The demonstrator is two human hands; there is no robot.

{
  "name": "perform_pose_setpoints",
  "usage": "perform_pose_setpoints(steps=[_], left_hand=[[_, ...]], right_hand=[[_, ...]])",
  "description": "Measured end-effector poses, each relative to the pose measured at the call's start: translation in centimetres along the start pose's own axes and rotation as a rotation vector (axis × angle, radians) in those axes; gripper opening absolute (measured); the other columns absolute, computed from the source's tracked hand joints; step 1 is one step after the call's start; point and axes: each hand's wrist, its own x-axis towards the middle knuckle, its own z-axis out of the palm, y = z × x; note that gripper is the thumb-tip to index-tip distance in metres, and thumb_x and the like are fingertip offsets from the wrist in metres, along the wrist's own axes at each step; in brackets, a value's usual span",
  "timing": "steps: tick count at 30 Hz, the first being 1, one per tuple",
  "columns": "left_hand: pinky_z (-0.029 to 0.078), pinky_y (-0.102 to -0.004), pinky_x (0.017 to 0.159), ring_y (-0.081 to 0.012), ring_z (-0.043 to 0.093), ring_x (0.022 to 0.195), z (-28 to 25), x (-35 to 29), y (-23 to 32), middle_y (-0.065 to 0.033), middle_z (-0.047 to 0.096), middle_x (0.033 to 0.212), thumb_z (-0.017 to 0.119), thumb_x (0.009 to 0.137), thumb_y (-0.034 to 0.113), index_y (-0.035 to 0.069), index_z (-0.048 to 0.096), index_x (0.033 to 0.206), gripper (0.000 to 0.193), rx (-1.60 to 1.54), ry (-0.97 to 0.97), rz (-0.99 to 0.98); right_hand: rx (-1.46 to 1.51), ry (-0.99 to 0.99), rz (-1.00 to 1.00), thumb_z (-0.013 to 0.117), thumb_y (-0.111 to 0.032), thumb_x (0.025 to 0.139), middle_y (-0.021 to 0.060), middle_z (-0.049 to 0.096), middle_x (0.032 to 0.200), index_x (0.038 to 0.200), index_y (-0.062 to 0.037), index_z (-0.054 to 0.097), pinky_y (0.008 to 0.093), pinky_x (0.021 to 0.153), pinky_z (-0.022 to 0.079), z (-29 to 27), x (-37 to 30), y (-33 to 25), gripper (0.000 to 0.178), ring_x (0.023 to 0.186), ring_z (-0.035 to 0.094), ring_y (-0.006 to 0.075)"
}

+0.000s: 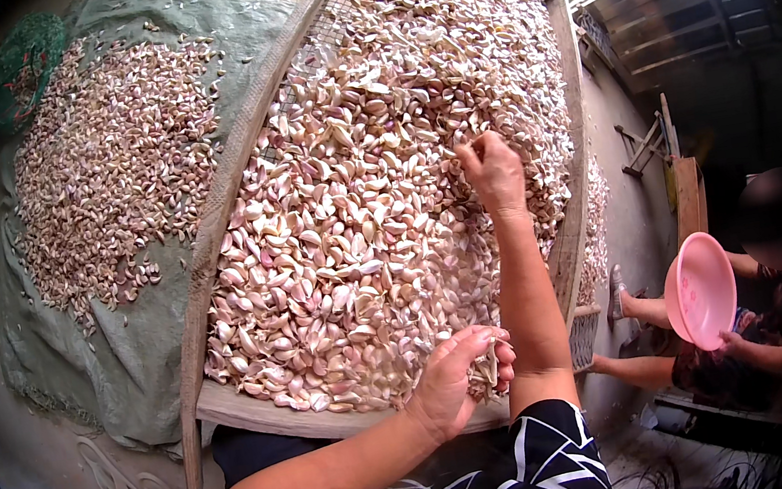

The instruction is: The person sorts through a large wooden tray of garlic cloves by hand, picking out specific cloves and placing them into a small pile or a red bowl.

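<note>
Garlic cloves, white and pinkish purple, lie thickly over a wood-framed mesh rack in front of me. My left hand is at the near edge of the rack, its fingers curled around a bunch of thin, dry, beige garlic scraps. Farther out, toward the rack's right side, my right hand is over the cloves with thumb and fingers pinched together. Whatever lies between those fingertips is too small to make out.
Left of the rack, more cloves cover a grey-green tarp, with a green mesh basket at its far corner. At right, another person sits holding a pink basin. A wooden stand is behind them.
</note>
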Motion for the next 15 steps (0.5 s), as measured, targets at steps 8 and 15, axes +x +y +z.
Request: perform_pose_setpoints(steps=[8,15], left_hand=[[0.043,-0.0290,0.062,-0.0183,0.051,0.067,0.1,0.1,0.4,-0.0072,0.053,0.075,0.046,0.081,0.020,0.003,0.050,0.090,0.020,-0.028,0.011,0.013],[0.041,-0.0299,0.060,-0.0165,0.052,0.066,0.1,0.8,0.6,-0.0056,0.054,0.075,0.048,0.079,0.025,0.006,0.052,0.090,0.022,-0.006,0.061,0.062]], right_hand=[[0.632,-0.147,0.089,0.049,-0.012,0.076,0.0043,0.049,0.061,0.082,-0.0017,0.049,0.0239,0.046,0.037,-2.9,-3.3,1.0,0.012,0.053,0.045,0.0105],[1.538,-0.305,-0.025,0.047,-0.014,0.078,0.0061,0.046,0.069,0.080,-0.0042,0.042,0.0202,0.047,0.033,-9.1,-12.4,-1.5,0.011,0.056,0.041,0.0100]])
